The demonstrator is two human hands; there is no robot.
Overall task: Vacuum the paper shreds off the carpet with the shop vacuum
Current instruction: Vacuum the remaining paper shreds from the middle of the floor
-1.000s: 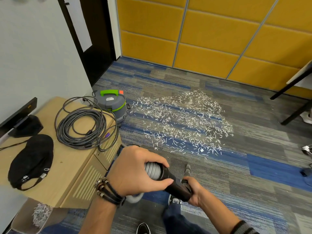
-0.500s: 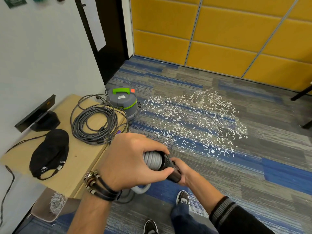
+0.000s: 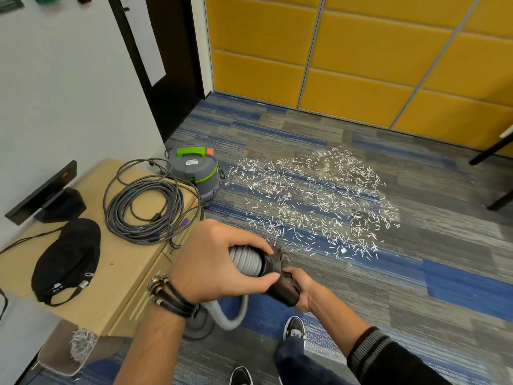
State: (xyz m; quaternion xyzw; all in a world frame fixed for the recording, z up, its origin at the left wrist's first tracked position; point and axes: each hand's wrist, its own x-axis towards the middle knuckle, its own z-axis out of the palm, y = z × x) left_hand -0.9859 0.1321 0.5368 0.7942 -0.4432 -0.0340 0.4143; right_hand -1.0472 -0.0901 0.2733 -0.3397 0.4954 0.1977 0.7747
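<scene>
At the lower middle of the head view, the grey ribbed hose (image 3: 245, 262) is held by the left hand (image 3: 219, 262), its grip wrapped round the hose just where it enters the black cuff (image 3: 280, 283). The right hand (image 3: 301, 284) is closed round the cuff's lower end. This two-handed hold is judged to steady the joint and aim the tube at the floor ahead. Whether the joint is fully seated cannot be told. Below the left wrist the hose is looped downward, and its run to the machine is hidden by the bench (image 3: 125, 273).

The paper shreds (image 3: 313, 201) are spread in one broad patch on the carpet (image 3: 433, 245), with the near edge just beyond the tube's tip. No cleared strip is seen, so suction is judged not yet begun. The shop vacuum (image 3: 197, 170) stands on the carpet by the bench's far corner, just beside the patch's left margin, where it may block strokes on that side.

On the bench lie a coiled grey cable (image 3: 144, 207) and a black cap (image 3: 69, 259), and a black device (image 3: 41, 193) is set against the wall. A tray of shreds (image 3: 77, 345) sits low beside the bench. Black table legs (image 3: 491, 151) stand at the right, apart from the patch.
</scene>
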